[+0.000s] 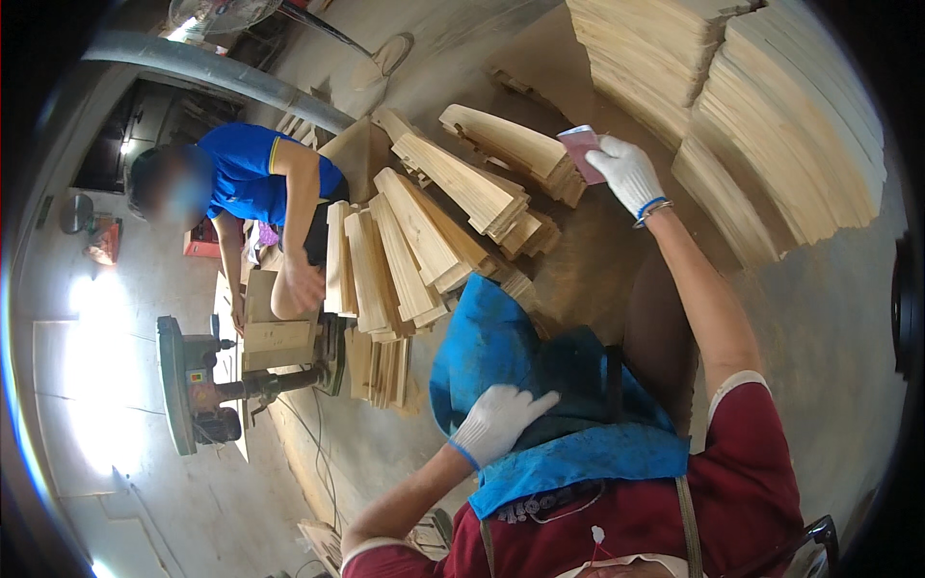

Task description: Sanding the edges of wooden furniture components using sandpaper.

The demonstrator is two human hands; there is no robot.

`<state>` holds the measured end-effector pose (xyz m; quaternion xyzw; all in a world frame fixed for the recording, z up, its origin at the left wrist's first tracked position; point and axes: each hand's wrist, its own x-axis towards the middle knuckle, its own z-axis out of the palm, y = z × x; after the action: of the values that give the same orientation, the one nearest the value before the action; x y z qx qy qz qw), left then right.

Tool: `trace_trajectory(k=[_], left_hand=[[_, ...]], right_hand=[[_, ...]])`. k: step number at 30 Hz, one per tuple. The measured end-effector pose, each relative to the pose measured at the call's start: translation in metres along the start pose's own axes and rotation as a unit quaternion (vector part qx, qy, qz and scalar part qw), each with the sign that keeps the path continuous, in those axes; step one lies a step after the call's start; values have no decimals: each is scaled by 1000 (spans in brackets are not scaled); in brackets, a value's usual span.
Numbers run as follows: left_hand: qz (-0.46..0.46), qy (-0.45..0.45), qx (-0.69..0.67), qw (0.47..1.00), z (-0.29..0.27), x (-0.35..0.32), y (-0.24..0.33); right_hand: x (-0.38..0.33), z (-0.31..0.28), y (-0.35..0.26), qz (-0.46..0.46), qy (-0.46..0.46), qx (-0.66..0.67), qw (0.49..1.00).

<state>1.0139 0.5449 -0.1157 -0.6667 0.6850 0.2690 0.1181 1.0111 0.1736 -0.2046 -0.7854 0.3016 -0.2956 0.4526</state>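
Note:
My right hand [628, 175], in a white knitted glove, is raised at the end of an outstretched arm. It grips a flat reddish rectangular piece [581, 154] with a pale edge; its exact kind cannot be made out. Beside that piece lies a stack of light wooden boards [511, 140] with stepped ends. My left hand [501, 420], also gloved, rests on the blue apron [578, 467] over my lap. Its index finger is stretched out, and nothing shows in it.
More bundles of cut boards [419, 236] stand ahead of me to the left. Tall stacks of wooden panels [771, 125] rise at the right. A co-worker in a blue shirt [241, 173] leans over a work table by a drill press [198, 385]. A fan [217, 13] stands farther off.

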Motion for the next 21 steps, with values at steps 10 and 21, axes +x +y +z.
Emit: trace_trajectory(k=[10, 21], left_hand=[[59, 35, -350, 934, 34, -78, -29], [-182, 307, -583, 730, -62, 25, -107]], right_hand=[[-54, 61, 20, 61, -57, -109, 991], [-114, 115, 45, 210, -121, -65, 968]])
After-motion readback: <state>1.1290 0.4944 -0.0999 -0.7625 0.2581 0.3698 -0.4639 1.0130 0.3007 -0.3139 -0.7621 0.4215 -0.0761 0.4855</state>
